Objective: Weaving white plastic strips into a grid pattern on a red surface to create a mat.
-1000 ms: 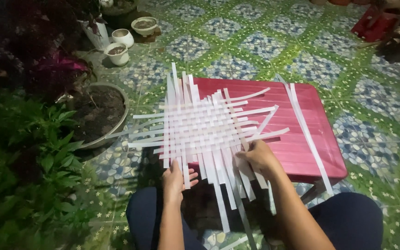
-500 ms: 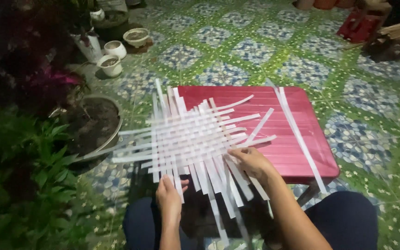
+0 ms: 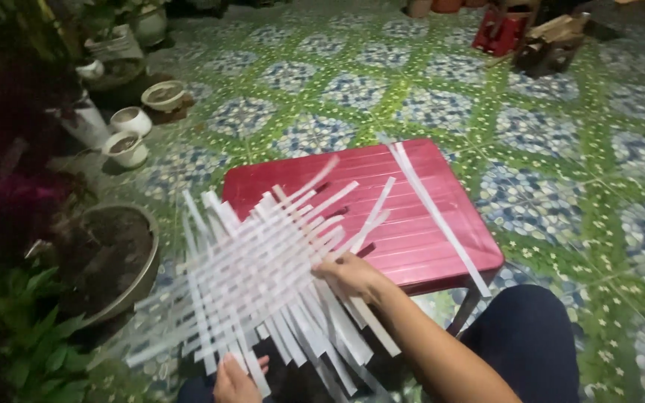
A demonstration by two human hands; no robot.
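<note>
Both hands are gripping the woven mat of white strips [image 3: 262,276]: the right hand [image 3: 352,276] is pinching its near-right edge, the left hand [image 3: 234,379] is closing on strip ends at the bottom. They are lifting and turning one mat, half over the red bench [image 3: 412,224], half off its left side. I judge the weaving midway; next calls for settling it flat. Two loose strips [image 3: 434,213] are lying on the bench; three small pots [image 3: 132,134] are standing beyond.

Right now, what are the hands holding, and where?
Both grip the woven white strip mat: left hand at its near edge, right hand at its right side.
</note>
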